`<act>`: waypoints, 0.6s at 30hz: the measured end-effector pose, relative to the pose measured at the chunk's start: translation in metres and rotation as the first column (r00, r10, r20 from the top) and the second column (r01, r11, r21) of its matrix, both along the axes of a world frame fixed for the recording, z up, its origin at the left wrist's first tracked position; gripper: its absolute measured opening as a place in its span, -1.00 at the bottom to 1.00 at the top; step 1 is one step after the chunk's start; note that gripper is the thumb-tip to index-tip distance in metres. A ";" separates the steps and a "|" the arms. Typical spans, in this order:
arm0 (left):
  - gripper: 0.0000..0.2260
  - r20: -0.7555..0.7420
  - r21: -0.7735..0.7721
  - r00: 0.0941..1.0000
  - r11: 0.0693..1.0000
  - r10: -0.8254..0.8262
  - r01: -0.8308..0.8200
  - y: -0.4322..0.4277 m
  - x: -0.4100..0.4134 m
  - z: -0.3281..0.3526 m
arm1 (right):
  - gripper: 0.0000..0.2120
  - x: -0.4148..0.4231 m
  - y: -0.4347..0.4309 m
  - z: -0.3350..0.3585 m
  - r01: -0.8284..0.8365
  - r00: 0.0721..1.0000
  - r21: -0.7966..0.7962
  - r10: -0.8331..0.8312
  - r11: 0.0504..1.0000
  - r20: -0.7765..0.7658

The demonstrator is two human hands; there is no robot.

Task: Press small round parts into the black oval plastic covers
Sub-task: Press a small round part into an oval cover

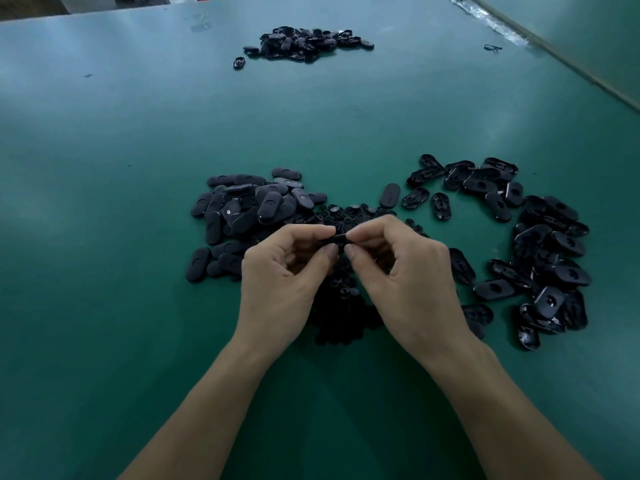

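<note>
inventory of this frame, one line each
table mat: one, green, under everything
far pile of covers: many, black, top centre
left pile of covers: many, black, smooth side up, left of hands
right pile of covers: many, black, mostly hollow side up, right of hands
small round parts: heap, black, between near piles
black part: one, black, between both hands' fingertips
left hand: one, pinching part
right hand: one, pinching part

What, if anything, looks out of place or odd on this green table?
Little stands out. One small black scrap lies alone near the far right edge of the green table, too small to identify. One oval cover lies apart, just left of the far pile.
</note>
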State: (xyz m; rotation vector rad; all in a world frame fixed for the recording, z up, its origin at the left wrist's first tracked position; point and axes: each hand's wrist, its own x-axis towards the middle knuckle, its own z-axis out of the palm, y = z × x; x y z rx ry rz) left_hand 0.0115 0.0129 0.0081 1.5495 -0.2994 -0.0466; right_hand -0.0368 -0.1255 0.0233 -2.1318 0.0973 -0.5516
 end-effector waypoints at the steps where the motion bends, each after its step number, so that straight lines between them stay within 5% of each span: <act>1: -0.80 0.008 0.011 1.000 1.000 -0.005 0.005 0.000 0.000 0.000 | -0.90 0.000 0.000 0.000 0.007 1.000 -0.010 -0.007 1.000 0.001; 18: -0.77 0.040 0.078 0.999 0.997 -0.029 0.026 -0.001 0.000 0.000 | -0.89 -0.001 0.006 -0.002 0.082 0.997 -0.008 -0.082 0.997 -0.013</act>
